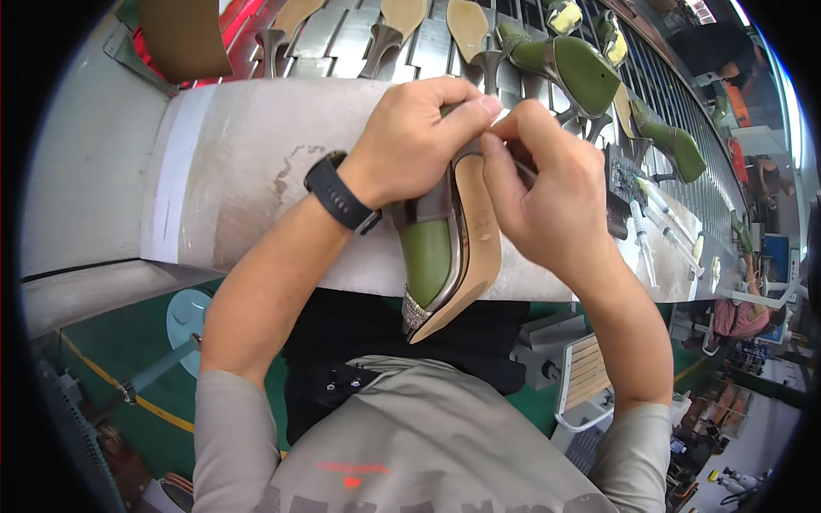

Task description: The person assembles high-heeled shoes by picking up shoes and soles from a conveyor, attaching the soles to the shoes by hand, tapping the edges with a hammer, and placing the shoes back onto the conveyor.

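Observation:
A pointed high-heeled shoe (479, 244) on a green last (428, 261) rests over the padded bench edge, toe toward me. Its tan sole faces up and right, and a glittering band (414, 312) crosses the toe. My left hand (416, 141), with a black watch (338, 195) on the wrist, is closed over the back of the shoe, thumb and forefinger pinched. My right hand (554, 184) is closed beside the heel, its fingertips close to the left thumb. Whatever lies between the right fingertips is hidden.
Beyond the bench edge (248, 171) runs a slatted metal conveyor (329, 47). It carries several heeled soles (402, 15) and green shoe lasts (586, 75). Several syringes (665, 229) lie at the right beside a dark block (623, 175). People (742, 318) are at the far right.

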Tool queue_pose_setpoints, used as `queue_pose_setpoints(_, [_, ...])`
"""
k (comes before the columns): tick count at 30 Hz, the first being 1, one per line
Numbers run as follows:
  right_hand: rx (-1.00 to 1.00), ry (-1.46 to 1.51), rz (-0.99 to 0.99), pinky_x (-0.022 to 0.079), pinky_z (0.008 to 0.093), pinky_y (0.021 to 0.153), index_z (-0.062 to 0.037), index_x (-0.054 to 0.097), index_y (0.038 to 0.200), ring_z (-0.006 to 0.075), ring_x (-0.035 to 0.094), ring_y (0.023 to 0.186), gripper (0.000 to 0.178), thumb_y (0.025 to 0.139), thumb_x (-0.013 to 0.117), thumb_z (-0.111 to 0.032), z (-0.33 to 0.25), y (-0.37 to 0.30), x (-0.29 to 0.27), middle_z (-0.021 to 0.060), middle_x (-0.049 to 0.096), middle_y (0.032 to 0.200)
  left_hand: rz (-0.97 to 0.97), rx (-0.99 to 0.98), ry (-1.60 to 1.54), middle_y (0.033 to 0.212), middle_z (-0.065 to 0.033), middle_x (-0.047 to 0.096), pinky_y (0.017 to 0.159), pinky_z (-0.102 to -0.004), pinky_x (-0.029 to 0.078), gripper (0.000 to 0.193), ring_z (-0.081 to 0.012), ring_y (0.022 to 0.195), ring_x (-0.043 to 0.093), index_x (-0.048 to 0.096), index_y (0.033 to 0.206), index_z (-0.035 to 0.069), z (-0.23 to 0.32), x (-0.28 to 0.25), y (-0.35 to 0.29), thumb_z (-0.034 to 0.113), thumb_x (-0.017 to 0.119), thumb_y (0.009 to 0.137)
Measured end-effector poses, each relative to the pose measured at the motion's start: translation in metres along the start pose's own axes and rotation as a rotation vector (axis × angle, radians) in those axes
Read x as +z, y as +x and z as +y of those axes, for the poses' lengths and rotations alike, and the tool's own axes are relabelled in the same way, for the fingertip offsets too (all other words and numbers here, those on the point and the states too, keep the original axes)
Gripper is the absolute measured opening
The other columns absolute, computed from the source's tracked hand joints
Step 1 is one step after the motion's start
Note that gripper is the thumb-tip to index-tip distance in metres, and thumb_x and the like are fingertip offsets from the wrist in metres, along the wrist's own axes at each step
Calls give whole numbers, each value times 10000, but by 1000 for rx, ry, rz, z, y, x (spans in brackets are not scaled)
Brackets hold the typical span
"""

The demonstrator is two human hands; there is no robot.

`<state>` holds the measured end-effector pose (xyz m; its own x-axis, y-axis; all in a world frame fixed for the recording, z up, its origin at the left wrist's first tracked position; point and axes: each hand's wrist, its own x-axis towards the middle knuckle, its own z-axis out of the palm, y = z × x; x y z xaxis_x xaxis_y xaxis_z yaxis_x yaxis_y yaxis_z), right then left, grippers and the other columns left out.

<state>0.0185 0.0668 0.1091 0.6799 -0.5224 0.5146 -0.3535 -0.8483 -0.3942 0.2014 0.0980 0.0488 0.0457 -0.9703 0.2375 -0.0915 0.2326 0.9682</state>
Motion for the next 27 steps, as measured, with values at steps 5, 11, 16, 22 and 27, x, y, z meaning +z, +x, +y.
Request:
queue_pose_setpoints(5, [258, 183, -42, 528, 336, 610, -15, 658, 1027, 207, 667, 634, 246, 858, 812, -105, 4, -7, 1, 92, 680, 737, 7, 36, 89, 938, -48, 761, 825, -277, 536, 343, -104, 888, 663, 763, 1069, -38, -1, -3, 2, 267, 608, 1087])
queue_pose_setpoints(11, [521, 503, -156, 561, 293, 770, 19, 698, 1136, 135, 686, 842, 409, 882, 870, -253, 6, -24, 2, 74, 739, 911, 39, 51, 74, 910, -51, 747, 805, -280, 524, 383, -108, 865, 647, 763, 1053, -42, -4, -1, 0, 320, 641, 1068])
queue_pose_setpoints(16, [575, 516, -315, 543, 277, 705, 16, 731, 1097, 75, 652, 795, 338, 940, 839, -263, 6, -24, 14, 35, 725, 888, 46, 51, 93, 901, -58, 745, 808, -283, 526, 388, -114, 862, 649, 766, 1053, -42, -4, -1, -2, 327, 645, 1064])
queue_pose_setpoints(22, [789, 922, -211, 577, 293, 770, 27, 706, 1214, 99, 682, 875, 332, 959, 809, -158, 4, -37, 21, 58, 748, 1019, 52, 69, 91, 910, -58, 751, 809, -281, 528, 392, -108, 866, 650, 768, 1064, -42, -5, 1, -2, 331, 649, 1063])
queue_pose_setpoints(27, [813, 932, -263, 588, 318, 905, 37, 564, 1436, 149, 684, 1041, 534, 975, 778, -124, -8, -45, 13, 109, 705, 1241, 65, 55, 91, 907, -54, 752, 815, -276, 529, 379, -104, 875, 654, 769, 1051, -39, -6, 3, 1, 322, 653, 1065])
